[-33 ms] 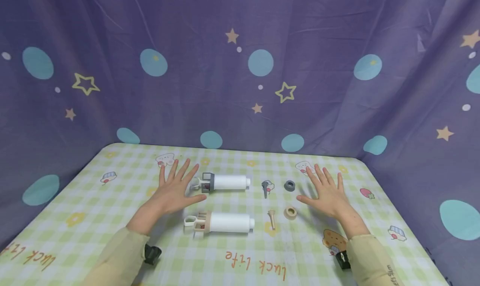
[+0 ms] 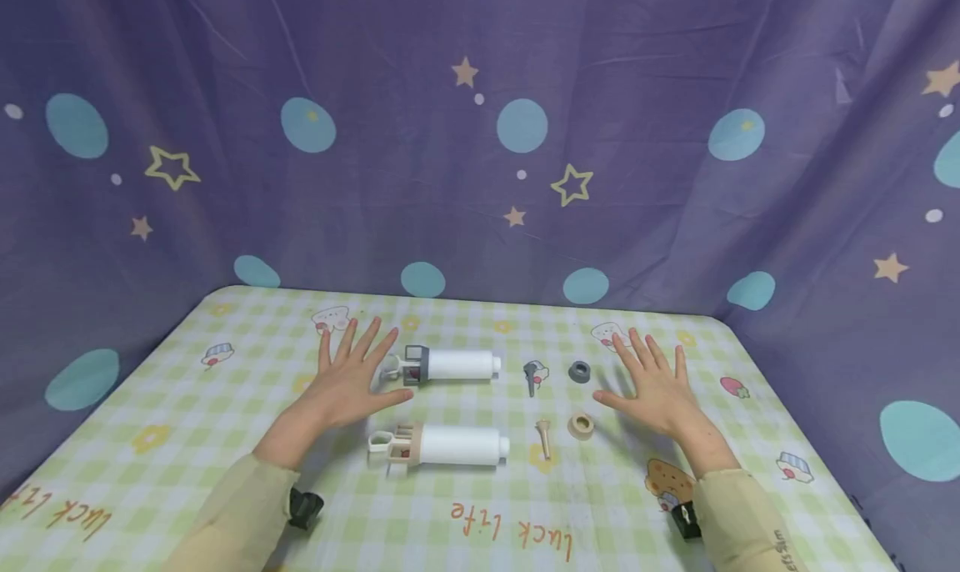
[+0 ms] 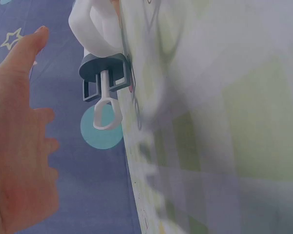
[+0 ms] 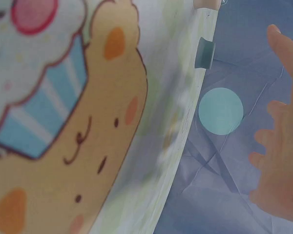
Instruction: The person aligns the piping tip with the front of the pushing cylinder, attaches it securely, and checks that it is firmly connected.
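My left hand point(image 2: 345, 384) is spread above the table's left half, fingers straight and holding nothing. Nearest to it are two white syringe-like tubes with loop handles: one with a grey collar point(image 2: 460, 364) farther back, one with a beige collar point(image 2: 459, 445) in front. The left wrist view shows the grey collar point(image 3: 105, 68) beyond my thumb. On the right, my right hand point(image 2: 660, 388) is also spread and bare. Closest to its thumb lie a grey ring cap point(image 2: 580, 372) and a beige ring cap point(image 2: 581, 426). A grey nozzle point(image 2: 531, 378) and a beige nozzle point(image 2: 543, 439) lie left of the caps.
A green-and-white checked cloth point(image 2: 360, 522) with printed cartoons covers the table. Behind the table's back edge hangs a purple curtain point(image 2: 420, 197) with stars and blue spots. Black wrist mounts point(image 2: 305, 508) sit under both sleeves.
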The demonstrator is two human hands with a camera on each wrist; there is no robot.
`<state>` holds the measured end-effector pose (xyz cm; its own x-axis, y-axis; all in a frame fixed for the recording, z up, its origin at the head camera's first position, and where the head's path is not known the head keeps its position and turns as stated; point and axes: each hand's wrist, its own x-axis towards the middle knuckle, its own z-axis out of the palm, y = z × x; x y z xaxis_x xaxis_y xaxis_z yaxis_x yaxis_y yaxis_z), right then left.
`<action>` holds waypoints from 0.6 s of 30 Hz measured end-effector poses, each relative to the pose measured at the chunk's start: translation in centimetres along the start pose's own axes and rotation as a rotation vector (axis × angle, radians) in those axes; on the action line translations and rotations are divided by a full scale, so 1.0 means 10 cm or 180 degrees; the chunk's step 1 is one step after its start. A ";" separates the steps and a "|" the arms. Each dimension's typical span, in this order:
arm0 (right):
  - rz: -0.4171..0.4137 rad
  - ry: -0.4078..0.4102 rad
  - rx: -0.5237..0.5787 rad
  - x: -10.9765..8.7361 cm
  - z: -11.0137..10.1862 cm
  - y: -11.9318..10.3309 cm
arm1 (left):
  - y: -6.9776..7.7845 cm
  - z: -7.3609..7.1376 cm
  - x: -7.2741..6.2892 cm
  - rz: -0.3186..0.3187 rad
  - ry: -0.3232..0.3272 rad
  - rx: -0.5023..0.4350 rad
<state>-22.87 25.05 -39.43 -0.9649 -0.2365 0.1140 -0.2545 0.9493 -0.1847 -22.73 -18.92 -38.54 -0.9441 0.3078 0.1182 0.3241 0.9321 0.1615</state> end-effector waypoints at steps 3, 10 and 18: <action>-0.0006 0.0009 0.0017 -0.01 0.00 0.00 | 0.00 0.00 0.00 0.0002 0.0024 0.0011; -0.0017 0.0020 -0.0020 -0.01 0.00 -0.01 | 0.01 -0.01 -0.01 -0.0030 -0.0056 0.0024; -0.0011 0.0059 -0.0052 -0.01 -0.03 -0.03 | 0.03 -0.04 0.02 0.0017 0.0008 0.0033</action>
<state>-22.68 24.87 -39.11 -0.9626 -0.2362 0.1327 -0.2568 0.9517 -0.1685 -22.77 -18.69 -38.06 -0.9421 0.3124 0.1214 0.3286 0.9324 0.1506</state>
